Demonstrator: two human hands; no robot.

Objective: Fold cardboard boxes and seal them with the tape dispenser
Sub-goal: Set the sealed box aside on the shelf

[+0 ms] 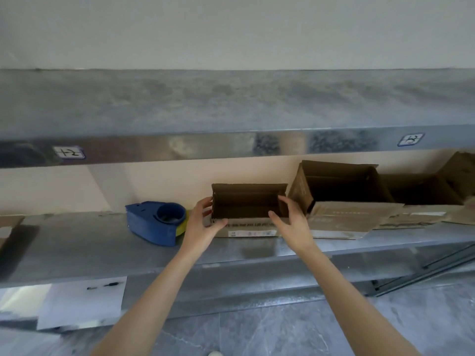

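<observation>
a small brown corrugated cardboard box (248, 204), open at the top, dark inside and printed on its front wall, is set near the middle of the galvanised metal shelf (102, 240) and is gripped at both ends. the left hand (203, 222) is curled round the box's left wall, thumb on the front; the right hand (290, 219) is curled round the right wall, thumb at the front rim. a rounded blue plastic tape dispenser (156, 220), with a yellow-green strip at its near end, is laid just left of the left hand. to the right, a larger open cardboard box (334, 191) is tilted with flaps spread, close beside the small box; a further open box (421, 191) is seen beyond it. a flat cardboard piece (7, 224) is cut by the left edge. an upper metal shelf (231, 104), mottled in sheen, is fixed above, with handwritten labels (69, 152) stuck on its front edge. a white paper sheet (82, 301) is hung from the lower shelf's front lip. a cream wall (154, 181) is seen behind, grey marbled floor tiles (257, 330) below.
</observation>
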